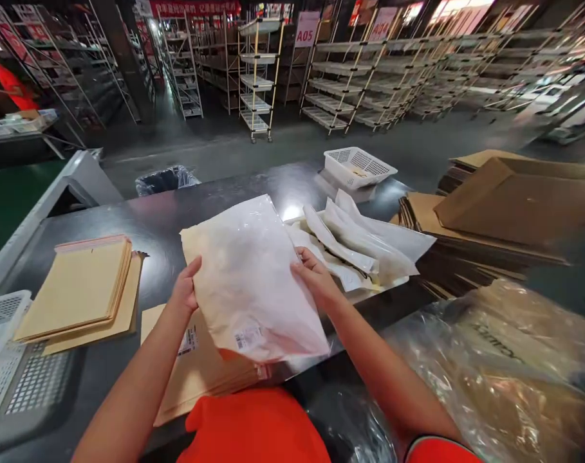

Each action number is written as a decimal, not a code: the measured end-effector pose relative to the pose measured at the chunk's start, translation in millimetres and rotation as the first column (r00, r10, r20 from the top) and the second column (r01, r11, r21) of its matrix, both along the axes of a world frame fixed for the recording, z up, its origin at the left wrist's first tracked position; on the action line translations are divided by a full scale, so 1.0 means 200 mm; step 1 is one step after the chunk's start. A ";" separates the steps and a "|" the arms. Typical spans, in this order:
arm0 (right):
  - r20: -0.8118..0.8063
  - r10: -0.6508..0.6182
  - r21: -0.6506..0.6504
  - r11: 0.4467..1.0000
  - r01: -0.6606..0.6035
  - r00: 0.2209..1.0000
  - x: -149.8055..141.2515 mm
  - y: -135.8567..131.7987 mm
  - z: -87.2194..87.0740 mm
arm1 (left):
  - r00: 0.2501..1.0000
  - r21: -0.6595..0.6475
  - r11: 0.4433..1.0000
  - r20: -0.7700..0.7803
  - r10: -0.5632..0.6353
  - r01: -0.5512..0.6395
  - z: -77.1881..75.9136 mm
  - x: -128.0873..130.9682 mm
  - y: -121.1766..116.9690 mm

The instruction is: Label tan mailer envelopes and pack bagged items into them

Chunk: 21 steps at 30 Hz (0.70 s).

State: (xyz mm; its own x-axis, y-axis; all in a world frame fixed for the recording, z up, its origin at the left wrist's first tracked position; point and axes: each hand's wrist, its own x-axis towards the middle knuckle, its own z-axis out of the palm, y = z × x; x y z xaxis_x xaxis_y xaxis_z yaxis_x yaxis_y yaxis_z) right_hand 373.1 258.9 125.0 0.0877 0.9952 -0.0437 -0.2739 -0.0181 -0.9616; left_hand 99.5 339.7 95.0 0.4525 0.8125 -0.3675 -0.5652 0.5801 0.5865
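A white plastic packaging bag [253, 276] with a printed label near its lower edge is held up in front of me, above the dark table. My left hand [188, 283] grips its left edge, thumb on the near face. On the opposite edge, my right hand [314, 273] is closed with the thumb in front. Whatever the bag contains is hidden. Below it lies a stack of tan padded envelopes [195, 379], partly covered, with a label showing. Just beyond my right hand, several white bags [360, 238] lie in a heap.
More tan envelopes [80, 283] are stacked at the left, beside white plastic baskets [7, 321]. A white basket [360, 167] stands at the far edge. Flattened cardboard boxes [504, 199] and clear plastic wrapping [504, 366] occupy the right. A lined bin [167, 180] is behind the table.
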 end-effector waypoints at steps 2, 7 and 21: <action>0.022 -0.006 0.023 1.000 0.006 1.000 0.01 0.01 0.00 | 0.999 -0.043 0.999 -0.043 -0.007 0.005 0.03 -0.05 -0.01; 0.137 -0.066 0.178 0.983 0.041 0.988 -0.02 0.08 0.07 | 0.997 -0.131 0.991 -0.073 0.005 -0.015 0.12 -0.06 -0.06; 0.529 -0.299 0.532 0.846 -0.035 0.794 -0.10 0.02 0.10 | 0.905 0.329 0.886 -0.160 0.394 -0.327 0.24 -0.19 -0.19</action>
